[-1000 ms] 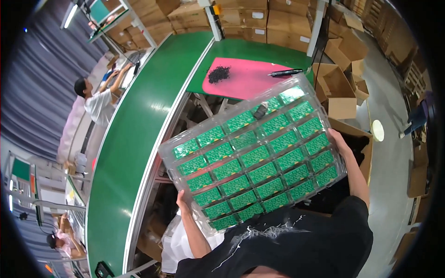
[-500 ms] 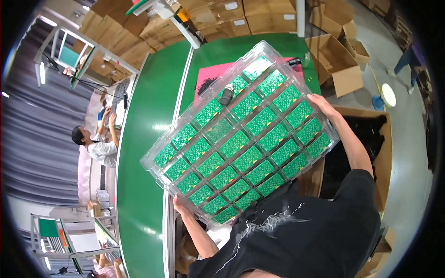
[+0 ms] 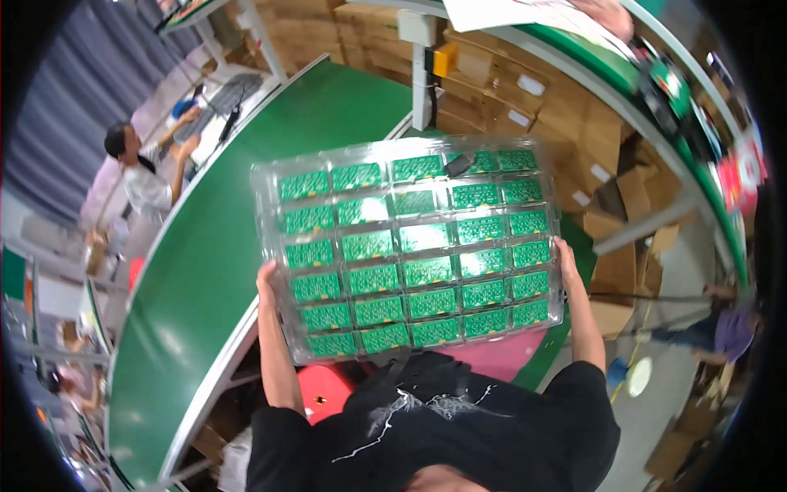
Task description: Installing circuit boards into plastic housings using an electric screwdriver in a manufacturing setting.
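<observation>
I hold a clear plastic blister tray (image 3: 407, 246) filled with several rows of small green circuit boards, lifted flat in front of my chest. My left hand (image 3: 266, 281) grips its left edge. My right hand (image 3: 567, 261) grips its right edge. Under the tray a pink mat (image 3: 492, 358) shows at the lower edge. A dark object seen through the tray near its top (image 3: 458, 165) is too unclear to name.
A long green conveyor belt (image 3: 213, 246) curves away on my left. Another person (image 3: 143, 168) works at a station beyond it. Stacked cardboard boxes (image 3: 566, 107) stand behind and to the right. A red stool (image 3: 324, 392) is below the tray.
The tray has swung from tilted to nearly level and now sits squarely in front of me. My view has turned, so the belt and boxes shifted; both hands keep their hold.
</observation>
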Available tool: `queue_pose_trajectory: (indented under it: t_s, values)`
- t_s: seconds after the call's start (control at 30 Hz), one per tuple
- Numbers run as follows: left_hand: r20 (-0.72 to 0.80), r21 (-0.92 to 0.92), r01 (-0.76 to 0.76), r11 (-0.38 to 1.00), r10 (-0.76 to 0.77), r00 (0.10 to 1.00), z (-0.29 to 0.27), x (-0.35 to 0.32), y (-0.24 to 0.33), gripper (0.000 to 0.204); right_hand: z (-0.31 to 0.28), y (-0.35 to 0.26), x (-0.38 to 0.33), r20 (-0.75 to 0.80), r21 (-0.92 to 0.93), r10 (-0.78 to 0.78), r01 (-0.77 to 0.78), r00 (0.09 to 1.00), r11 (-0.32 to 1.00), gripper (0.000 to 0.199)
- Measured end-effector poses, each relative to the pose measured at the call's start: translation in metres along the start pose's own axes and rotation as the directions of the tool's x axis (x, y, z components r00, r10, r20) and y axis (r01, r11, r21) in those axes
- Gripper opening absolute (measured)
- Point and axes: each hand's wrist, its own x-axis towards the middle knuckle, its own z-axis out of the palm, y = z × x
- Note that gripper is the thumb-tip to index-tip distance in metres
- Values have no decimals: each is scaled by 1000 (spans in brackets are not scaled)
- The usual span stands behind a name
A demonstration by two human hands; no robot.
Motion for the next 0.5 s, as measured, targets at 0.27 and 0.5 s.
queue_pose_trajectory:
  t_s: [0.27,0.5]
  values:
    - [239,161,25,987,-64,969,2,50,-23,45,-43,55,7,158,155,-115,91,981,984,56]
    - [366,369,77,926,-221,904,90,138,-66,60,-77,69,-37,-28,170,57,-52,998,984,57]
